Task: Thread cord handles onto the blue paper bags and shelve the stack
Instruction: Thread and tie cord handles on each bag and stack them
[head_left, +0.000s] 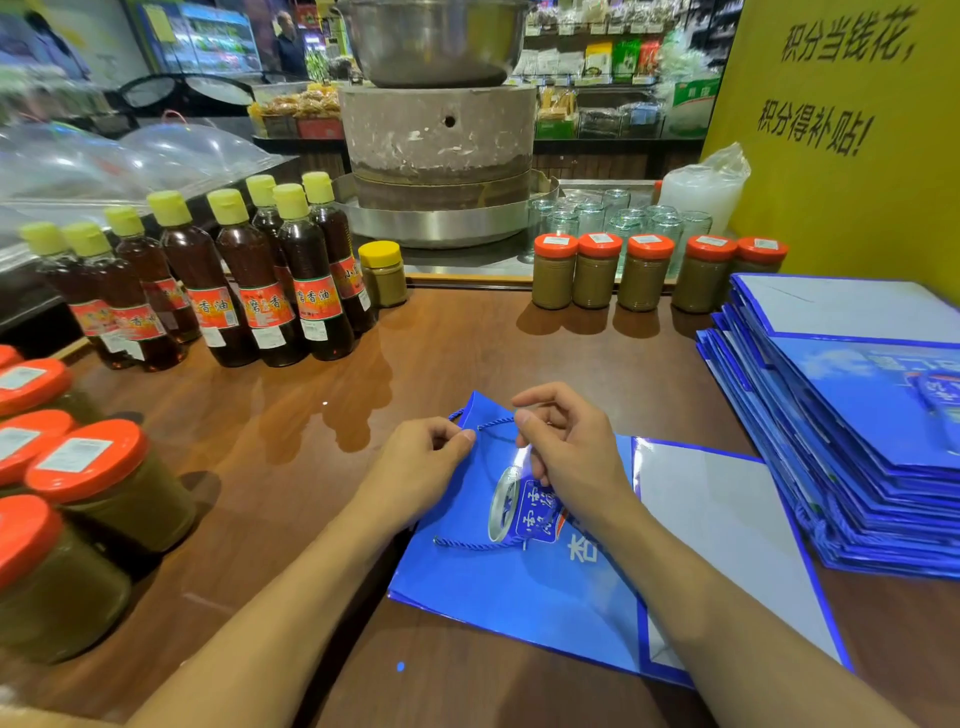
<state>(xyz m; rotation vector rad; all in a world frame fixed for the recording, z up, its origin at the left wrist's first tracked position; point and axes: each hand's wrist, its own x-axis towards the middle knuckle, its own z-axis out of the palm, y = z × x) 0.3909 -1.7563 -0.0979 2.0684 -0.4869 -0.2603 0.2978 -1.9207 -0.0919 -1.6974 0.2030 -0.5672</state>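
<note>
A glossy brown wooden worktop (441, 338) in a shop lies under my arms. Orange-lidded glass jars (597, 270) hold olive-brown paste. Yellow-capped bottles (249, 280) hold dark oil, their labels reading 香油. The flat blue paper bag (519, 587) lies before me, with a stack of matching blue bags (857, 431) to its right. My left hand (415, 462) and right hand (566, 447) both pinch the blue twisted cord (496, 423) at the bag's top edge. A yellow sign (841, 130) reads 积分当钱花.

A blue paper bag (519, 587) lies flat on the table (311, 415). At its far corner the left hand (415, 462) pinches the bag's edge and the right hand (566, 441) pinches a blue cord (496, 423). A stack of blue bags (857, 431) sits to the right.
</note>
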